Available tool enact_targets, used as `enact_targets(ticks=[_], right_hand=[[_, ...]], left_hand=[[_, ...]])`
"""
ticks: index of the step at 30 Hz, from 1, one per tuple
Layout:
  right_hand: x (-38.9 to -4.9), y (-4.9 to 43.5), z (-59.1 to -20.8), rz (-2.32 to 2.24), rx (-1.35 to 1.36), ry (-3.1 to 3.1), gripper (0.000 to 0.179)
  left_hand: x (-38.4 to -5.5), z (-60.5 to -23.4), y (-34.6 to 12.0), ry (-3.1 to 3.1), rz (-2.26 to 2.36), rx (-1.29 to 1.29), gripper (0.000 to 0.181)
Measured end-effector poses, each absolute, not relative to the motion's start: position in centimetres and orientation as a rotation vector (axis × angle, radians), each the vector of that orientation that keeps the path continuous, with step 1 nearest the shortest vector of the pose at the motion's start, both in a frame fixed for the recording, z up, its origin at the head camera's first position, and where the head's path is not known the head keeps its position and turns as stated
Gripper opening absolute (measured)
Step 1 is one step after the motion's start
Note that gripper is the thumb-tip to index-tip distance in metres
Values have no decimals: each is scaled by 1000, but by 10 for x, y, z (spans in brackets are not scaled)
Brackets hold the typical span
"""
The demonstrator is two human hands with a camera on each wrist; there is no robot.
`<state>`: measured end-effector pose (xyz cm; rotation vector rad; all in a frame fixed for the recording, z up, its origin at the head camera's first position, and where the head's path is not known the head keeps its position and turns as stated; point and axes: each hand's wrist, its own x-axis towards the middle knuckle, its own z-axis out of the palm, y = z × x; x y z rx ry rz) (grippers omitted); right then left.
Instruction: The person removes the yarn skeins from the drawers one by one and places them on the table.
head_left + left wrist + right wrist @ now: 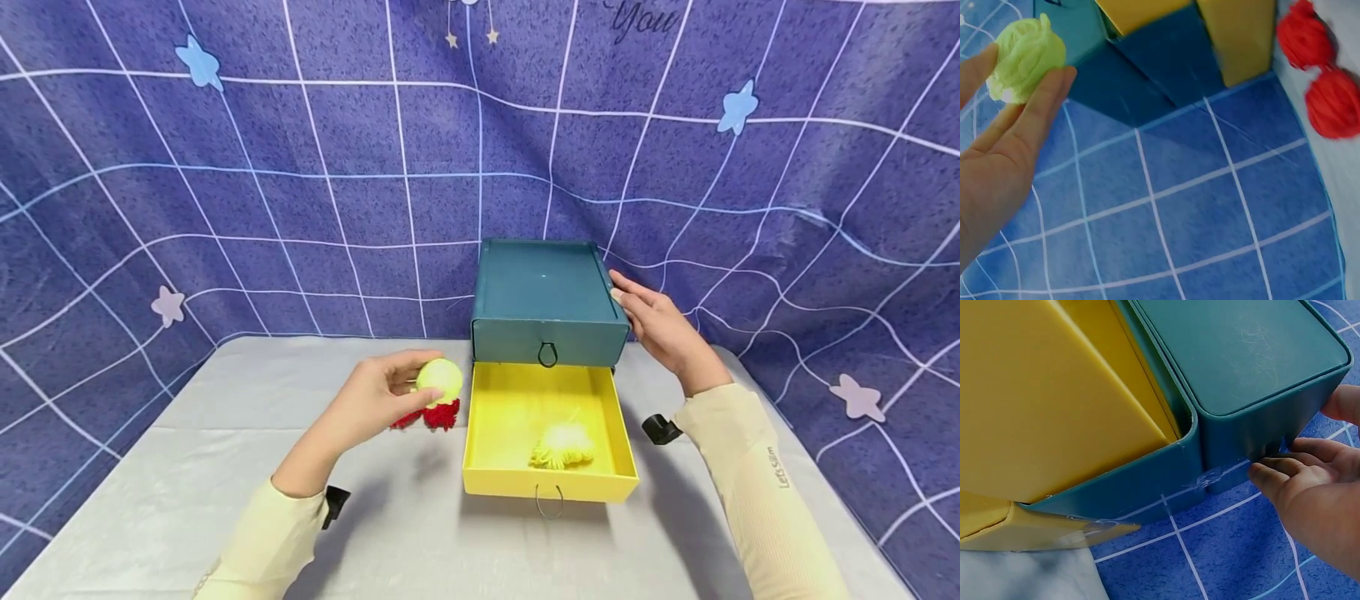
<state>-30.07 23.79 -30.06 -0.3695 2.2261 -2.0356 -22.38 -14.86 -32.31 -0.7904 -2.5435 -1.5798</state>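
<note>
My left hand (375, 398) pinches a yellow yarn ball (439, 381) between thumb and fingers, left of the drawer box and above the table. My right hand (663, 329) rests on the right side of the teal drawer box (551, 342); in the right wrist view its fingers lie against the side wall. Below the teal front, a yellow drawer (498, 417) is pulled out. Inside, near its front wall, lies a yellow yarn bundle (562, 447). Two red yarn balls (1333, 103) lie on the table, partly hidden behind the left hand in the head view.
Wire loop pulls hang on the teal front and on the yellow drawer's front. A second yellow part (1054, 534) shows below the open drawer in the right wrist view. Pale cloth covers the table (420, 533). Behind stands a blue gridded curtain (360, 208).
</note>
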Motion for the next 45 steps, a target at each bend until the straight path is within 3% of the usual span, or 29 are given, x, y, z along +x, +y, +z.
enact_targets(ticks=[27,45], right_hand=[[-301,237,-300,-2048,-390,2216,63],[-300,238,-300,-2056,-329,2201,65]], left_hand=[[-290,-386,-226,-2859,-1420,-184,42],[-304,-407,-226,-3081,-1070,-193,41]])
